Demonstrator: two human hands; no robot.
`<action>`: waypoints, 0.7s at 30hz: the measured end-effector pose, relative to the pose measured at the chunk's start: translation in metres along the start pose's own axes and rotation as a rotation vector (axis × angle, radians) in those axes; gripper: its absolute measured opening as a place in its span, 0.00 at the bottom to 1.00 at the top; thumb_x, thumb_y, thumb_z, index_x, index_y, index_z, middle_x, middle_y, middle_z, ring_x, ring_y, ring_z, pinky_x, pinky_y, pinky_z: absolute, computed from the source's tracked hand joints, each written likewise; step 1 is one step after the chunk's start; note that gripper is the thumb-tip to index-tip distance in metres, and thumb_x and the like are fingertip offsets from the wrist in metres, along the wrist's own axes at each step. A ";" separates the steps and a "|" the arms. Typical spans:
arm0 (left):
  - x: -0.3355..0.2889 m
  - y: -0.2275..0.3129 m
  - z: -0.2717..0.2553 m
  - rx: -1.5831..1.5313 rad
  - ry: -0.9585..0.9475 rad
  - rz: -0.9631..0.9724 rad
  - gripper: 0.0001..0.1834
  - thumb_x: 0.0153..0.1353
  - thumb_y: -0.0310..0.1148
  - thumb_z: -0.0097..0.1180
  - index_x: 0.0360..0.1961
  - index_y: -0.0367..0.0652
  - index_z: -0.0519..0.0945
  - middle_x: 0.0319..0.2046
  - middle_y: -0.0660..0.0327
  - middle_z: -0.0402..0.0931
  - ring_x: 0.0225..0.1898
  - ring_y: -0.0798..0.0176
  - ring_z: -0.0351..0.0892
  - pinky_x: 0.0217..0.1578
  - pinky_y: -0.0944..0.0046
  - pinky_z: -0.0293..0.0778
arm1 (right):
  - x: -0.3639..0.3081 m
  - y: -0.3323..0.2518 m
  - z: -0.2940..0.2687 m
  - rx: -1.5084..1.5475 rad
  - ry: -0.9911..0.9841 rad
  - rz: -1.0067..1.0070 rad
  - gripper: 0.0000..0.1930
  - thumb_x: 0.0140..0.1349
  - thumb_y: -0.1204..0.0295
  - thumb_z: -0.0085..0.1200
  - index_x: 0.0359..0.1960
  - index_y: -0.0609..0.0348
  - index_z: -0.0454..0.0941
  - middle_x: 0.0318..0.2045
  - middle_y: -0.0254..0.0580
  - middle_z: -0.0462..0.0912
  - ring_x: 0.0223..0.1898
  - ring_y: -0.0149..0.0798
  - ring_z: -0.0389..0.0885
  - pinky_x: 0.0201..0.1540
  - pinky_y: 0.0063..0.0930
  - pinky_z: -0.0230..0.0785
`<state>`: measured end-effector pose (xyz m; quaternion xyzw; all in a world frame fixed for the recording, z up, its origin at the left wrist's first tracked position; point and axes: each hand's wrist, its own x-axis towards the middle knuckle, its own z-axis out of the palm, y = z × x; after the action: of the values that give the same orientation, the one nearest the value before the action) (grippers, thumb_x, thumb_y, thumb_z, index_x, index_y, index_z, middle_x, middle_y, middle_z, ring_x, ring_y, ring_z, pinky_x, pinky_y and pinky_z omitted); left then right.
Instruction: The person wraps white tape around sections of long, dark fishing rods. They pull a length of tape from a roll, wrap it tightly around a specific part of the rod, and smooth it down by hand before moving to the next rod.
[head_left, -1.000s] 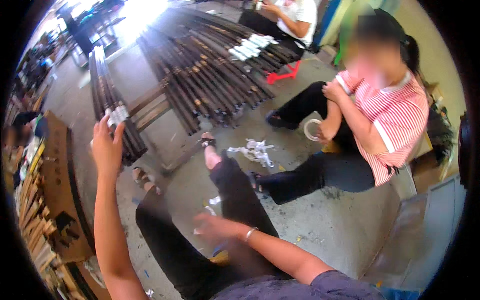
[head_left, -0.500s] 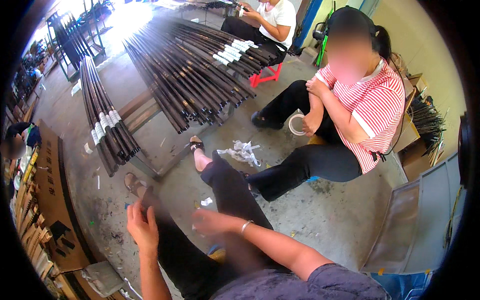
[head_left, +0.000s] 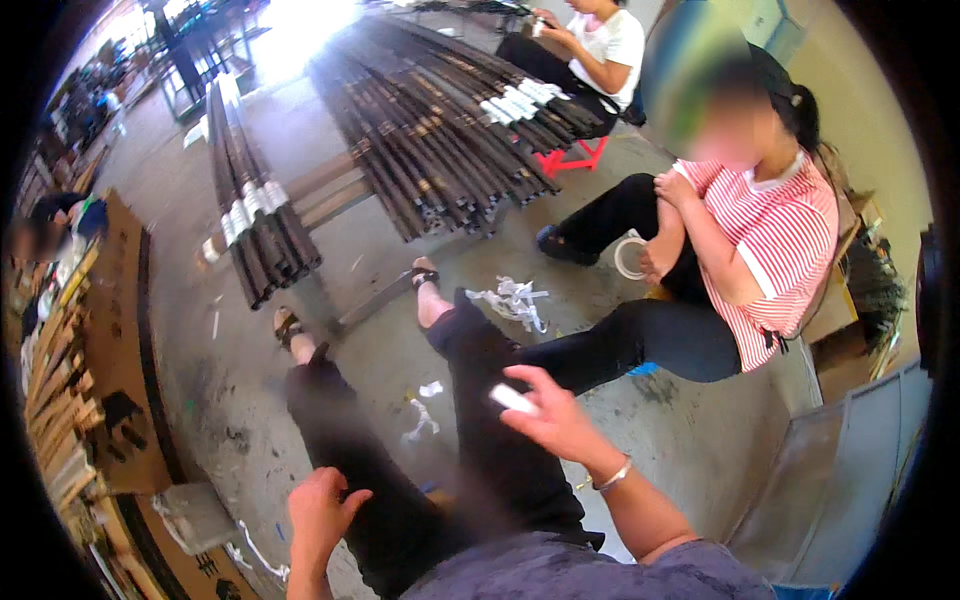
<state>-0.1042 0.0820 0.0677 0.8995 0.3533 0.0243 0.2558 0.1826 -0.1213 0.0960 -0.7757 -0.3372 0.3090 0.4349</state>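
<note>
My right hand, with a bracelet at its wrist, pinches a small white piece between thumb and fingers over my right thigh. The white piece is short and blunt-ended; its material cannot be made out. Above my left thigh, my left hand has loosely curled fingers with the thumb apart, and no object shows in it. White scraps are seen between my legs. Beyond my feet, a rack carries a wide row of dark poles, some with white wrapped bands. A smaller bundle of banded poles lies to its left.
At the right, a seated person in a striped shirt has a white ring-shaped roll by one hand. Another person sits behind the poles. Tangled white strips lie on the floor. Cardboard and wood pieces stand at left.
My right hand has risen and moved right, and the white piece now shows in it. My left hand has lowered, its fingers more curled. Another white scrap appears between my legs. The view has shifted.
</note>
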 end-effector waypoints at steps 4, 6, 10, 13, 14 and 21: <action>-0.019 -0.001 0.007 0.085 -0.254 -0.022 0.22 0.40 0.49 0.74 0.26 0.43 0.80 0.25 0.58 0.79 0.30 0.52 0.81 0.29 0.56 0.74 | -0.021 0.027 -0.001 -0.414 0.040 0.081 0.37 0.53 0.62 0.65 0.63 0.53 0.61 0.32 0.50 0.82 0.37 0.55 0.82 0.42 0.45 0.72; -0.030 -0.002 0.010 0.099 -0.286 0.028 0.22 0.40 0.49 0.73 0.27 0.44 0.81 0.27 0.59 0.80 0.31 0.52 0.81 0.30 0.55 0.74 | -0.034 0.031 0.003 -0.433 -0.007 0.129 0.38 0.51 0.65 0.67 0.64 0.53 0.61 0.31 0.47 0.81 0.36 0.52 0.81 0.41 0.44 0.72; -0.045 -0.005 0.017 0.087 -0.439 0.030 0.20 0.42 0.50 0.71 0.28 0.46 0.82 0.28 0.59 0.81 0.34 0.51 0.82 0.32 0.53 0.75 | -0.056 0.031 0.009 -0.467 -0.036 0.093 0.41 0.47 0.66 0.70 0.64 0.53 0.62 0.31 0.43 0.81 0.35 0.50 0.81 0.40 0.43 0.72; -0.052 -0.010 0.025 0.114 -0.500 0.031 0.17 0.46 0.48 0.69 0.28 0.48 0.82 0.28 0.58 0.81 0.35 0.50 0.81 0.32 0.52 0.75 | -0.066 0.031 0.013 -0.482 -0.037 0.062 0.41 0.45 0.68 0.72 0.63 0.51 0.63 0.30 0.42 0.81 0.35 0.50 0.81 0.40 0.42 0.72; -0.056 -0.015 0.028 0.137 -0.517 0.030 0.15 0.47 0.47 0.68 0.28 0.48 0.82 0.28 0.58 0.81 0.35 0.50 0.81 0.32 0.51 0.75 | -0.068 0.032 0.015 -0.480 -0.052 0.050 0.41 0.46 0.69 0.71 0.63 0.51 0.64 0.30 0.42 0.81 0.36 0.49 0.81 0.40 0.41 0.72; -0.068 -0.021 0.033 -0.017 -0.421 0.100 0.08 0.53 0.38 0.62 0.28 0.46 0.81 0.26 0.55 0.80 0.32 0.46 0.80 0.31 0.50 0.73 | -0.076 0.026 0.023 -0.494 -0.055 -0.059 0.35 0.49 0.76 0.66 0.61 0.51 0.65 0.29 0.47 0.82 0.34 0.53 0.82 0.39 0.45 0.72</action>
<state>-0.1607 0.0361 0.0383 0.8989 0.2468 -0.1486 0.3301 0.1279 -0.1812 0.0771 -0.8397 -0.4366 0.2252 0.2314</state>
